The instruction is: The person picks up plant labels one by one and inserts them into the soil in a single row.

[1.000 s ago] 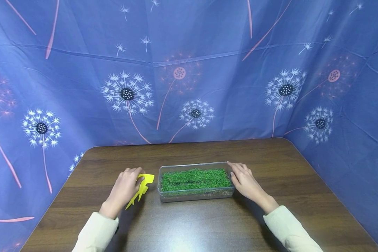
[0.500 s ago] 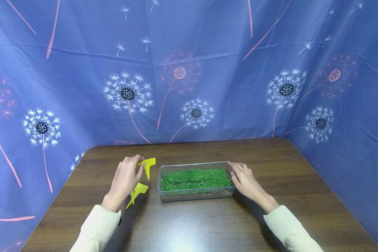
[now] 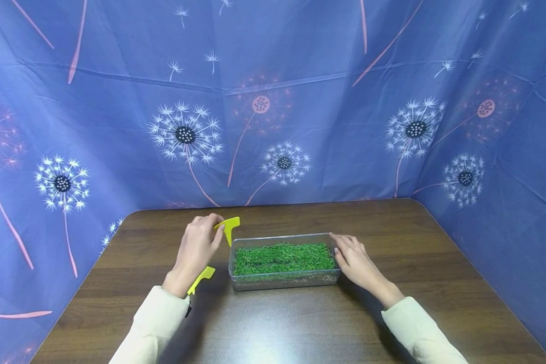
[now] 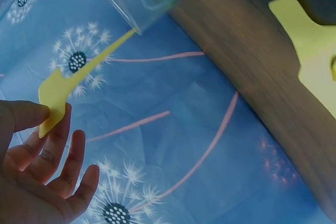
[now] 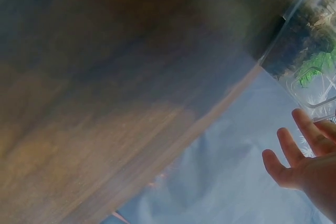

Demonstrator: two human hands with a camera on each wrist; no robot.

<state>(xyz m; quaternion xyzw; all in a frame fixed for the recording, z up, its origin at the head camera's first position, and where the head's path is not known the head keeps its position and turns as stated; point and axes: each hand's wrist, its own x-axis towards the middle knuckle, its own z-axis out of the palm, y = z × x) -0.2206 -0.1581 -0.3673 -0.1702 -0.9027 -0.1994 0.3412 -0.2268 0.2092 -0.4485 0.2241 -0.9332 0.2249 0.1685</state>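
My left hand point(image 3: 197, 245) pinches a yellow T-shaped plant label point(image 3: 229, 227) by its wide head, between thumb and fingertips. Its pointed stem slants down beside the far left corner of a clear plastic planter box point(image 3: 284, 281); the left wrist view shows the stem tip close to the box wall, and I cannot tell if they touch. Green grass point(image 3: 282, 259) over soil fills the box. My right hand point(image 3: 357, 263) rests against the box's right end, its fingers fairly straight at the rim. More yellow plant labels point(image 3: 202, 278) lie below my left wrist, partly hidden by it.
The brown wooden table point(image 3: 277, 323) has its far edge against a blue dandelion-print cloth point(image 3: 336, 116), which also hangs along both sides. The box stands near the table's middle.
My left hand has lifted one plant label off the others, then carried it up and right toward the box. The right hand and the box have stayed put.
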